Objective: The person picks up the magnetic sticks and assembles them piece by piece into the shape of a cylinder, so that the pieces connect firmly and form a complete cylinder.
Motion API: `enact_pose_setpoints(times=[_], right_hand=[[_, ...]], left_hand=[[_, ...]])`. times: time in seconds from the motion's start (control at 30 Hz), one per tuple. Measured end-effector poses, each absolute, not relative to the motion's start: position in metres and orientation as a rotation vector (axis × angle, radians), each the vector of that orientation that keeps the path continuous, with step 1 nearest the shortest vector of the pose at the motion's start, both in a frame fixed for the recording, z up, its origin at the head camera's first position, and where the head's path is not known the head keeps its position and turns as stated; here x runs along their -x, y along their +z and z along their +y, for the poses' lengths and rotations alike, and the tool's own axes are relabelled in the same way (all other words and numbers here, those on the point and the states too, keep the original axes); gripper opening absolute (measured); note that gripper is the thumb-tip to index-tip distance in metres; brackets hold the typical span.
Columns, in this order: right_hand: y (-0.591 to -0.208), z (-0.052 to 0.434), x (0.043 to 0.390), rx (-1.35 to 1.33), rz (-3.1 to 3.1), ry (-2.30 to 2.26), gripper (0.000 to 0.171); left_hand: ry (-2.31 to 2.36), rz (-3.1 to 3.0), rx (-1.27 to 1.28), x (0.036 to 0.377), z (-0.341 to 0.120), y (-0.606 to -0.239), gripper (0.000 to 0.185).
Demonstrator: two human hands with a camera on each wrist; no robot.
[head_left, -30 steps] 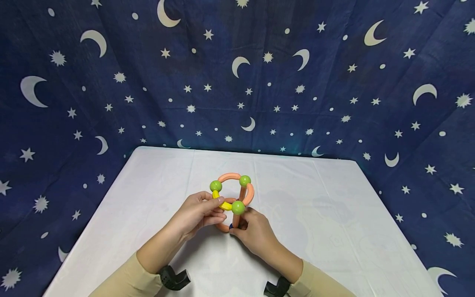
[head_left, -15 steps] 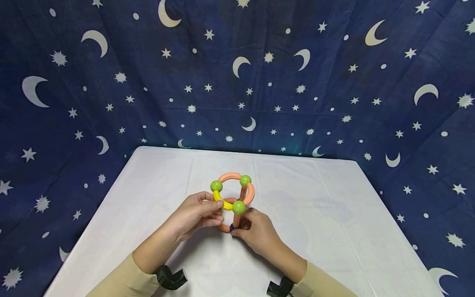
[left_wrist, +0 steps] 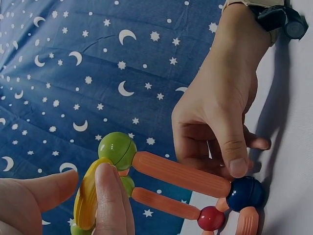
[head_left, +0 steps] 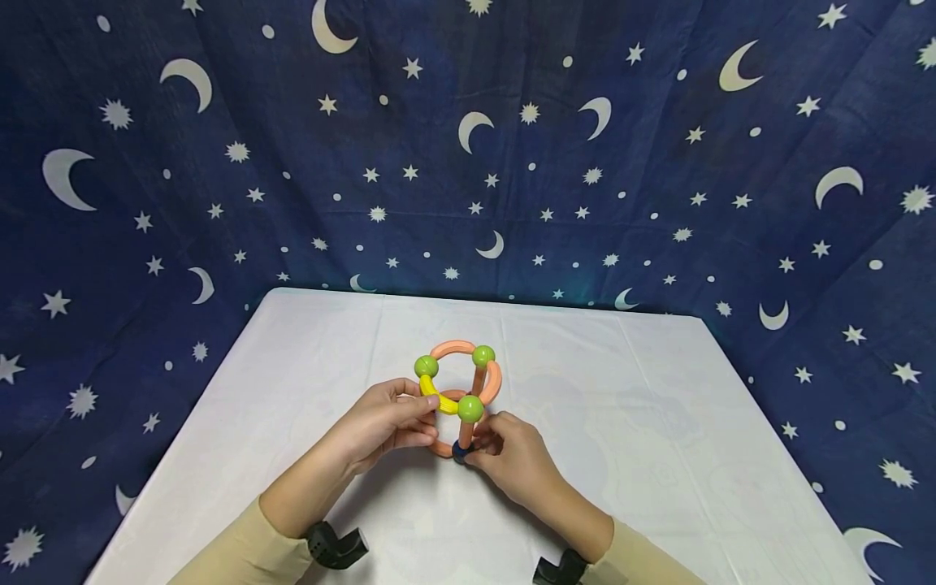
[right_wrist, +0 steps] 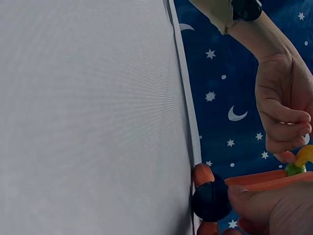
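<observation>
A toy frame of rods and balls stands upright on the white table (head_left: 621, 422). Its top ring joins green balls (head_left: 483, 356) with curved orange rods (head_left: 493, 383) and one yellow curved rod (head_left: 448, 405). My left hand (head_left: 387, 426) pinches the yellow rod between thumb and fingers. Straight orange rods (left_wrist: 181, 174) run down to the lower ring, where a dark blue ball (left_wrist: 246, 194) and a red ball (left_wrist: 211, 218) show. My right hand (head_left: 512, 455) is at the base, thumb tip against the dark blue ball and fingers curled behind the orange rod.
A dark blue cloth (head_left: 468, 162) with moons and stars hangs behind and beside the table. Black wrist cameras (head_left: 338, 546) sit on both forearms, low over the tabletop.
My right hand has shifted slightly right, and more of the dark blue ball shows beside its thumb. My left hand and the toy frame stay almost where they were.
</observation>
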State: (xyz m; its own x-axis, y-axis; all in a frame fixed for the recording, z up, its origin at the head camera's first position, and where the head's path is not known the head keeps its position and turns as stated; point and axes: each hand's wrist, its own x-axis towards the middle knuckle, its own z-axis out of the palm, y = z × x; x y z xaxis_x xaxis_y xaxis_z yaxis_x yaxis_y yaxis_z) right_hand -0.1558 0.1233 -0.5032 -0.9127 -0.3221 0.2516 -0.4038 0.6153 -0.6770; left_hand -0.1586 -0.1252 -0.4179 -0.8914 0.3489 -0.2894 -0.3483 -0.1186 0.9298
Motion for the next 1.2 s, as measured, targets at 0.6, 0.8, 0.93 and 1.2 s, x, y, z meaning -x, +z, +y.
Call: enact_pose_setpoints(times=[0.6,0.8,0.93,1.2], right_hand=[[-0.499,0.116,0.154,-0.731,-2.594,1.188,0.027],[-0.498,0.115,0.154,-0.725,-2.611,1.172,0.027],[-0.498,0.114,0.154,-0.707,-2.636,1.169,0.030],[-0.498,0.121,0.155,-0.649,-2.691,1.299,0.031]], left_hand=[[2.041,1.737,0.012,0.161,-0.126,-0.420,0.024],[2.034,1.733,0.010,0.161,-0.128,-0.420,0.026],[2.023,1.738,0.013,0.161,-0.130,-0.420,0.029],[1.988,1.749,-0.024,0.163,-0.146,-0.424,0.039]])
